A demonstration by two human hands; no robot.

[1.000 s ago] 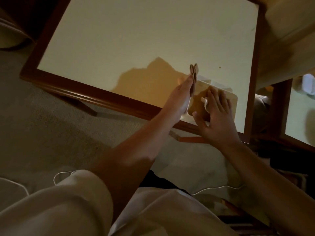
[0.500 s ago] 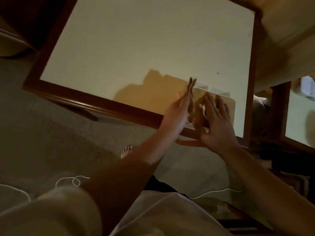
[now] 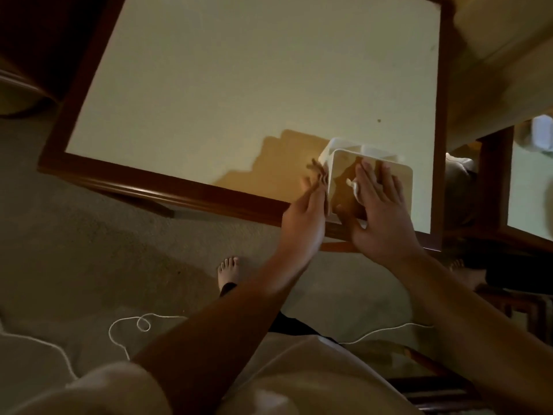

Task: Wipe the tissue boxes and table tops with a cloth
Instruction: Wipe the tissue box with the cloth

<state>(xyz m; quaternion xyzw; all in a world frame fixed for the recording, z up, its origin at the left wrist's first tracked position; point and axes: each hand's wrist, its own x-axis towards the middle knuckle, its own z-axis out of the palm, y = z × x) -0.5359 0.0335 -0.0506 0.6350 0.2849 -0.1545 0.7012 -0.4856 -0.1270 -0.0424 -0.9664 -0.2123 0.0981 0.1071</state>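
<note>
Lower right: right hand (image 3: 380,217) flat atop box (image 3: 399,187) (steadying it); left hand's (image 3: 305,218) straight fingers press cloth (image 3: 317,174) against its side.

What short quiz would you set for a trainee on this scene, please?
1. True or false: the right hand lies flat on top of the tissue box.
2. Where is the cloth pressed? A. against the box's left side; B. on the box's top; C. on the carpet.
3. Which hand presses the cloth?
Key: 1 true; 2 A; 3 the left hand.
</note>
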